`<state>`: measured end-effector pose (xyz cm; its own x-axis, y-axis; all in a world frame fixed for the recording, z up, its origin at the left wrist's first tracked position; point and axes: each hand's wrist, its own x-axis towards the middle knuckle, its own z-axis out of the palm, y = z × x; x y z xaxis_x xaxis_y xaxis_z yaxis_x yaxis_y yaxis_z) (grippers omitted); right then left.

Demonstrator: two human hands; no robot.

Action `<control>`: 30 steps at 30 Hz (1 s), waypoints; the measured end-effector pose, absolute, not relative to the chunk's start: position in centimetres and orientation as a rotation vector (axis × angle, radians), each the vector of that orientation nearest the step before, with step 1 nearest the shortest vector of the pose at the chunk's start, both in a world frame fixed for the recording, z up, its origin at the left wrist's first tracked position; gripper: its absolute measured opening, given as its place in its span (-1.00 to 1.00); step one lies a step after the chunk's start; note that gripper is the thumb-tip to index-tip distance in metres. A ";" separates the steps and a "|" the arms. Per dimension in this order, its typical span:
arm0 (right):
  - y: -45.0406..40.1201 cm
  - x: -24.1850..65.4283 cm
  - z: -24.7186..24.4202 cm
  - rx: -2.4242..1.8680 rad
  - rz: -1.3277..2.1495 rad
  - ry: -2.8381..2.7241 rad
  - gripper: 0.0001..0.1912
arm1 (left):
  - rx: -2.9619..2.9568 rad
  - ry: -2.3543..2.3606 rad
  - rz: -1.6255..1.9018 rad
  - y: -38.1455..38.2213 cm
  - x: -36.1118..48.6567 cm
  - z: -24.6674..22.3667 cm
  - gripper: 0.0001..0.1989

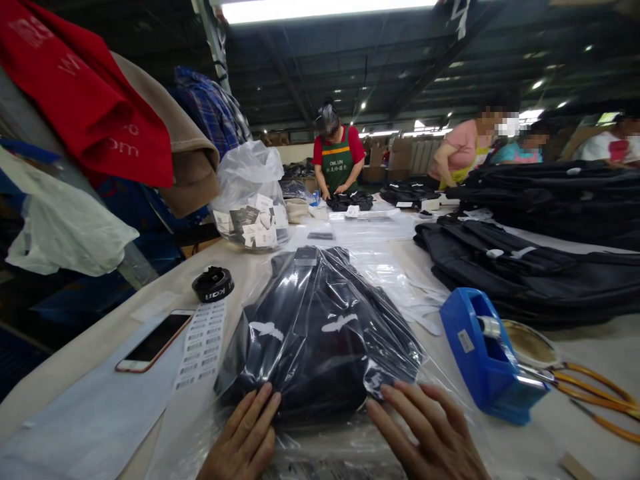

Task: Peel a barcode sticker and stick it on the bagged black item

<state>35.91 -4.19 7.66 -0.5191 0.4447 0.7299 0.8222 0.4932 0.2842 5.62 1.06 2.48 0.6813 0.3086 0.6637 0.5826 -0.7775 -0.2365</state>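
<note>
I have both hands at the near edge of a black bag (313, 363) under a clear plastic cover (300, 443), straight ahead on a pale table (75, 347). My left hand (243, 433) lies open, fingers straight and nearly together, tips on the plastic at the bag's near left; my right hand (430, 433), fingers spread wider, touches the plastic at the near right corner. Neither appears to grip anything, though I cannot see beneath the palms. The bag's long axis seems to run away from me toward a gray tag (306, 254) at the far end; neither hand looks clearly nearer. A blue tape dispenser (480, 360) stands near its right side, a phone (156, 341) to its left.
</note>
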 end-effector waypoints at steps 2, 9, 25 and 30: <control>-2.8 36.0 7.4 -1.028 -0.782 -2.173 -0.58 | -2.469 -0.659 -0.817 1.1 5.5 2.5 -0.67; -1.5 36.8 4.8 -0.975 -0.639 -2.266 -0.59 | -2.431 -0.653 -0.875 0.6 4.2 1.4 -0.67; -1.9 37.3 3.6 -0.928 -0.498 -2.362 -0.61 | -2.692 -0.559 -0.845 3.4 13.9 8.6 -0.72; -2.4 37.1 2.8 -0.965 -0.433 -2.352 -0.67 | -2.794 -0.369 -0.803 6.0 17.9 6.5 -0.70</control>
<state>37.11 -2.35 2.84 -0.5871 0.5403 0.6028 0.7195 0.6895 0.0828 17.95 5.95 6.54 0.8200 0.1801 0.5433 0.2949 -0.9465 -0.1312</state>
